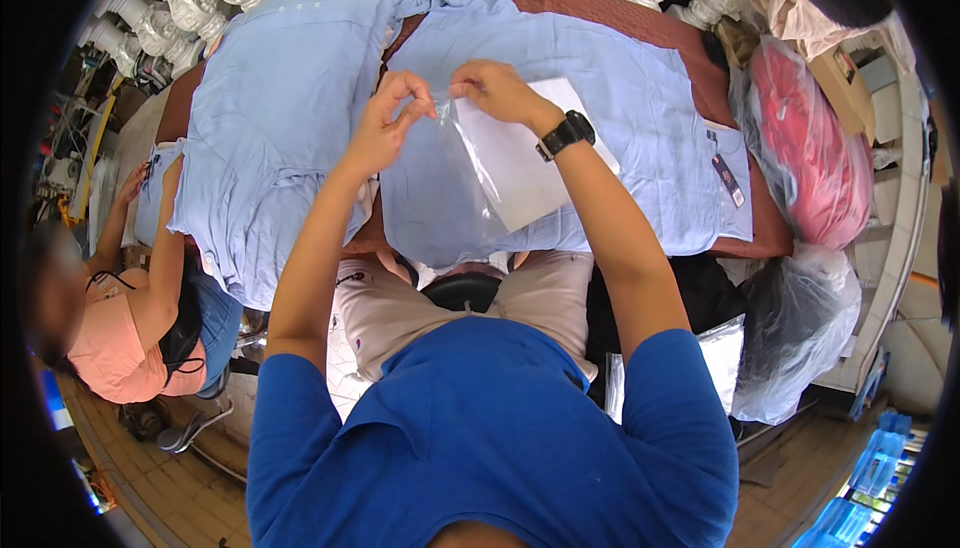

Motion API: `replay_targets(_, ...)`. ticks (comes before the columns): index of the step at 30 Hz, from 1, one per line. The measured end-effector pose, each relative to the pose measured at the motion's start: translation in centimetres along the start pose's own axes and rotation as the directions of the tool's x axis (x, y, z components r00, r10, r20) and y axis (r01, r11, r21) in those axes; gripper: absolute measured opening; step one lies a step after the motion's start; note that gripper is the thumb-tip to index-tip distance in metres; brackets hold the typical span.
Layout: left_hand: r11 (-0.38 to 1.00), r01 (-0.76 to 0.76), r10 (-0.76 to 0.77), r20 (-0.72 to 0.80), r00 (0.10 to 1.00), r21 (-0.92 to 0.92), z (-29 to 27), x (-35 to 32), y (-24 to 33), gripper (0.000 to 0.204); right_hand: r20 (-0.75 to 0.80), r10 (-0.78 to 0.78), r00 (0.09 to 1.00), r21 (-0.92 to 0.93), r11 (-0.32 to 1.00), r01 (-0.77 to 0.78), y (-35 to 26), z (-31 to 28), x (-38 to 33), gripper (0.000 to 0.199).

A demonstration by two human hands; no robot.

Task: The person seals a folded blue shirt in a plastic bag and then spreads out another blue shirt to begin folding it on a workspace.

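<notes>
At a table covered in brown cloth (628, 23), my left hand (384, 124) and my right hand (500, 95) pinch a clear plastic sleeve (478, 160) with a white rectangular sheet (526, 170), over a light-blue fabric garment (650, 118); a dark rectangular tag (728, 180) lies right, print illegible.

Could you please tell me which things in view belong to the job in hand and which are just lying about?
Seemingly part of the job:
- clear plastic, pinched by left hand and right hand
- white sheet
- blue garment beneath

Apparently just lying about:
- red bundle
- white balusters
- cardboard box
</notes>
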State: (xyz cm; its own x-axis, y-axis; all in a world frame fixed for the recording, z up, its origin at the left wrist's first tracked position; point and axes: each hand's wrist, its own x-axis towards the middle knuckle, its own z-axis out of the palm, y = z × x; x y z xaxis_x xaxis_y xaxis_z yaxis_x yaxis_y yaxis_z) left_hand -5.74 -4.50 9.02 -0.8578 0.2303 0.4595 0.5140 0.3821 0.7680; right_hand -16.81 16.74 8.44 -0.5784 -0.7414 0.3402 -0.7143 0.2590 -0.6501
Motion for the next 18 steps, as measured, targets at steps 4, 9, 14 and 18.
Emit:
replay_targets(4,0.993,0.107,-0.113,-0.12,0.986,-0.056,-0.4,-0.6,-1.2,0.006,-0.002,0.106,0.994,-0.003,0.994,-0.106,1.6,0.4,-0.4,0.012)
replay_targets(9,0.956,0.262,-0.291,-0.533,0.794,-0.132,2.3,-1.9,-1.1,0.021,-0.105,0.099,0.99,-0.058,0.993,-0.106,2.2,1.1,-0.4,0.015)
replay_targets(14,0.786,0.503,-0.287,-0.508,0.812,0.359,6.2,-2.8,-0.2,0.031,-0.177,0.27,0.946,-0.092,0.953,-0.289,1.5,2.0,-1.2,0.017)
replay_targets(18,0.756,0.535,-0.345,-0.465,0.815,0.377,8.9,-1.1,0.0,0.031,-0.298,0.21,0.931,-0.188,0.943,-0.273,2.7,2.9,-2.2,0.018)
